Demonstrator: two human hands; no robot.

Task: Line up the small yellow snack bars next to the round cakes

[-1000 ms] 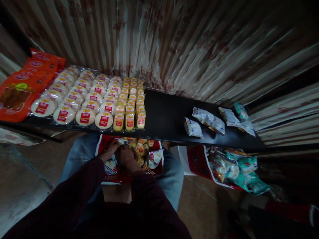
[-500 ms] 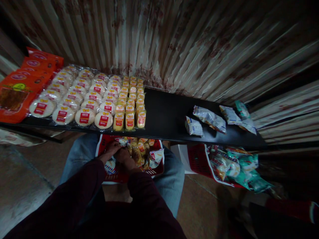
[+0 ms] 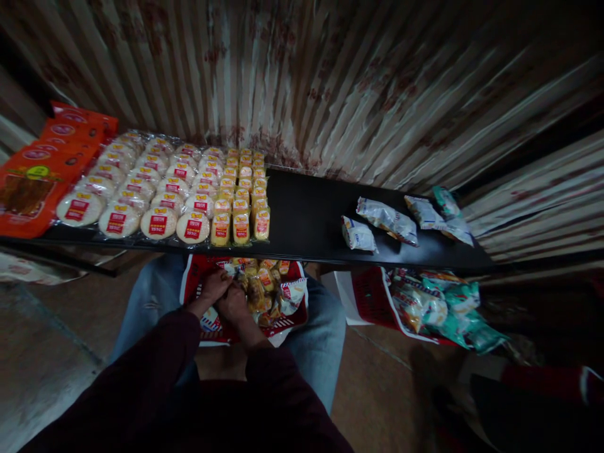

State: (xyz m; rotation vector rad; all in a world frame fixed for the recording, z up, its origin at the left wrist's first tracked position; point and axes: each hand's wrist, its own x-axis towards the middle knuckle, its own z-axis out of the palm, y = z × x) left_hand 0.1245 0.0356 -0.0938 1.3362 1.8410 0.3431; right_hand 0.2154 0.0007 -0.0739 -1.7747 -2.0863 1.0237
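My left hand (image 3: pixel 215 286) and my right hand (image 3: pixel 233 304) are side by side, almost touching, over the left half of a red basket (image 3: pixel 190 283) between my knees. The fingers of both look curled in, and whatever they hold is hidden by the hands and the dim light. Right of them lie small yellow packaged cakes (image 3: pixel 265 279) and a white snack packet (image 3: pixel 292 296) with a striped edge. Another white striped packet (image 3: pixel 210 319) sits below my left wrist.
Above the basket runs a black shelf (image 3: pixel 302 214). It bears orange bags (image 3: pixel 61 148), rows of round white packaged crackers (image 3: pixel 159 223), yellow cakes (image 3: pixel 241 226) and several white packets (image 3: pixel 387 220). A second red basket (image 3: pixel 370 296), heaped with snack bags (image 3: pixel 462 314), stands at right.
The view has shifted slightly, moving the shelf goods a little left. My hands stay together in the basket, the right one turned a little with its back more in sight.
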